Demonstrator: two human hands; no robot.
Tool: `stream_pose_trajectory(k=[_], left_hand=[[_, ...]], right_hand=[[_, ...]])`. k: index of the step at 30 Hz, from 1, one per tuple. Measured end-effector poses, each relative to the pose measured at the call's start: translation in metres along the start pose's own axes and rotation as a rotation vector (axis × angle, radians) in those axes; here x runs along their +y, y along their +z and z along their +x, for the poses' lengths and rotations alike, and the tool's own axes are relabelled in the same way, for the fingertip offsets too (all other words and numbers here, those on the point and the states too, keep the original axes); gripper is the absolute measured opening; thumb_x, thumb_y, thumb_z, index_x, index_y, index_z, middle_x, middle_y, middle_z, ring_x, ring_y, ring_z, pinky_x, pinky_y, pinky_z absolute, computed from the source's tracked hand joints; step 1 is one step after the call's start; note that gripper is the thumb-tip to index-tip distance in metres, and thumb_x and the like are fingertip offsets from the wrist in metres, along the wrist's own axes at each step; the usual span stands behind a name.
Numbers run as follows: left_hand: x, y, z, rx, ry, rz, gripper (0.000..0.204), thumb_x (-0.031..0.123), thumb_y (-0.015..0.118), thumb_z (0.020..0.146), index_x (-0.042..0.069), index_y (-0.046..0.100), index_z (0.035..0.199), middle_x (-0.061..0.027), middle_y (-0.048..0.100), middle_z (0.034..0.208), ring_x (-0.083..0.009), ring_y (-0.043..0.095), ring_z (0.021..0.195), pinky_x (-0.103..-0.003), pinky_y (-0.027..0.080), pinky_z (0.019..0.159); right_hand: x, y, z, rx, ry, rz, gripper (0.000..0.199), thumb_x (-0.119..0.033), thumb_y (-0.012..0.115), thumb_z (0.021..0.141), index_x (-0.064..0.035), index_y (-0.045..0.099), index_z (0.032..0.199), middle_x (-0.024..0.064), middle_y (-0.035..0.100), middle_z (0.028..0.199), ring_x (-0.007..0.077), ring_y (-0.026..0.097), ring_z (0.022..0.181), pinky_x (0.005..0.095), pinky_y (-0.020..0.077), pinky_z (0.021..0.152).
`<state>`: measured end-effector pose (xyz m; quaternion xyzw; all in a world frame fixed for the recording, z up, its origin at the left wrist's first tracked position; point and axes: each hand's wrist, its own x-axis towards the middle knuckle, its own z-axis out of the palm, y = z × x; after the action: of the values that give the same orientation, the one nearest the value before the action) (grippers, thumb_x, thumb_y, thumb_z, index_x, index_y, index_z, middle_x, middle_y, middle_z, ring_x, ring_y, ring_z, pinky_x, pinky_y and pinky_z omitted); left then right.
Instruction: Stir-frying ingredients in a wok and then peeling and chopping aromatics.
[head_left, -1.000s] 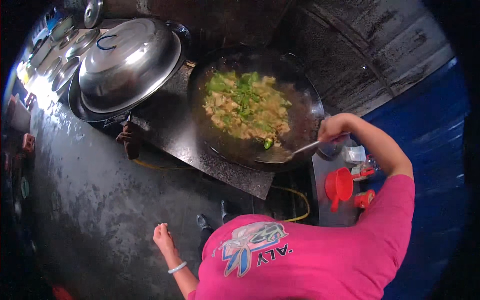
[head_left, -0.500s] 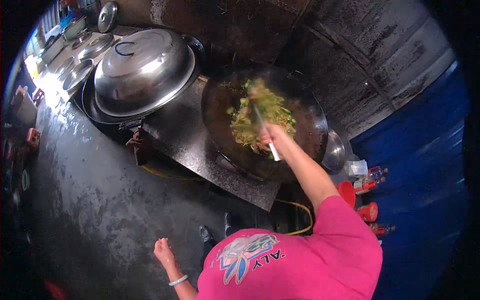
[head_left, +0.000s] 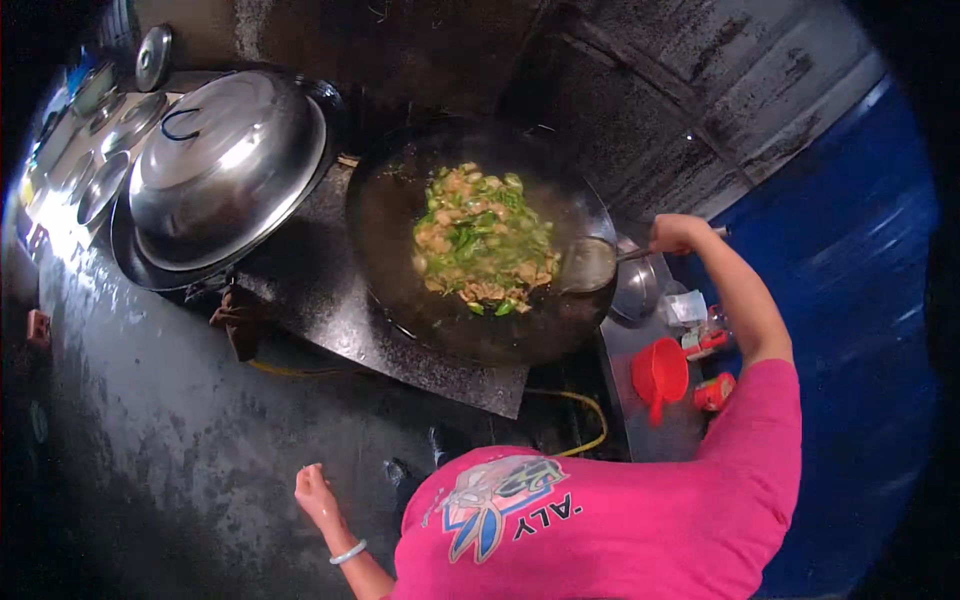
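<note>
Since the frame half a second ago, the right grip [head_left: 680, 234] has swung out from above the food [head_left: 480, 235] to beyond the right rim of the wok [head_left: 385, 290], drawing the metal turner [head_left: 588, 265] with it. From my remote station I log, nearest first: left grip [head_left: 315, 490] low over the floor [head_left: 180, 450], fingers curled into a loose fist, pale bangle [head_left: 347, 553] at the wrist. Red dipper [head_left: 659, 372] stands right of the wok. Right grip is clasped around the turner's handle; I see the blade inside the wok, at the food's right edge. Food: green and light-brown pieces, heaped mid-wok. Farther left along the bench [head_left: 345, 320], a large domed lid [head_left: 225, 165] covers a second wok [head_left: 125, 240].
</note>
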<state>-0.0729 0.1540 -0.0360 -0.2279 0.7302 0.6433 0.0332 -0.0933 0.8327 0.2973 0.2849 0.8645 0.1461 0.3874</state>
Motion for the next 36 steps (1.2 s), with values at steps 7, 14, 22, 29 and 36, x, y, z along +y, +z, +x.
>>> stream_pose_trajectory(k=[7,14,22,29,36], left_hand=[[-0.008,0.004,-0.012,0.015,-0.044,0.077,0.014,0.014,0.056,0.088,0.003,0.061,0.081,0.0044,0.049,0.064,-0.0048,0.042,0.057,-0.022,0.032,0.052],[0.024,0.033,-0.023,0.042,-0.02,-0.007,0.015,0.014,0.055,0.089,0.003,0.059,0.079,0.0057,0.047,0.065,-0.0037,0.039,0.057,-0.021,0.03,0.051],[0.027,0.031,-0.037,0.108,-0.012,-0.06,0.013,0.013,0.056,0.089,0.004,0.059,0.08,0.006,0.047,0.066,-0.0034,0.04,0.057,-0.021,0.03,0.051],[-0.012,-0.001,-0.055,0.183,-0.04,0.013,0.013,0.014,0.057,0.089,0.004,0.06,0.082,0.0053,0.049,0.067,-0.0039,0.042,0.058,-0.021,0.032,0.052],[-0.021,-0.018,-0.061,0.243,-0.073,-0.086,0.014,0.016,0.056,0.089,0.006,0.061,0.082,0.0072,0.048,0.063,-0.0019,0.039,0.054,-0.02,0.028,0.048]], right_hand=[[-0.097,0.061,0.123,0.61,-0.027,0.273,0.03,-0.029,0.059,0.079,-0.0031,0.067,0.091,0.0182,0.066,0.089,0.0352,0.064,0.084,0.0445,0.0516,0.073],[-0.102,-0.016,0.019,0.585,-0.142,0.192,0.033,-0.035,0.059,0.081,-0.007,0.066,0.097,0.0179,0.066,0.088,0.0352,0.064,0.085,0.0453,0.0512,0.074],[-0.046,-0.052,0.104,0.634,0.043,-0.043,0.021,-0.015,0.052,0.079,-0.0058,0.07,0.085,0.0154,0.068,0.092,0.0304,0.067,0.085,0.0413,0.0537,0.071],[-0.166,-0.111,0.115,0.794,-0.346,-0.137,0.02,-0.02,0.055,0.081,-0.0064,0.069,0.079,0.0122,0.068,0.089,0.0313,0.066,0.081,0.0424,0.0533,0.07],[-0.15,-0.138,0.11,0.995,-0.274,-0.239,0.022,-0.026,0.051,0.086,-0.009,0.063,0.093,0.0147,0.066,0.08,0.0326,0.065,0.075,0.0435,0.0515,0.062]])
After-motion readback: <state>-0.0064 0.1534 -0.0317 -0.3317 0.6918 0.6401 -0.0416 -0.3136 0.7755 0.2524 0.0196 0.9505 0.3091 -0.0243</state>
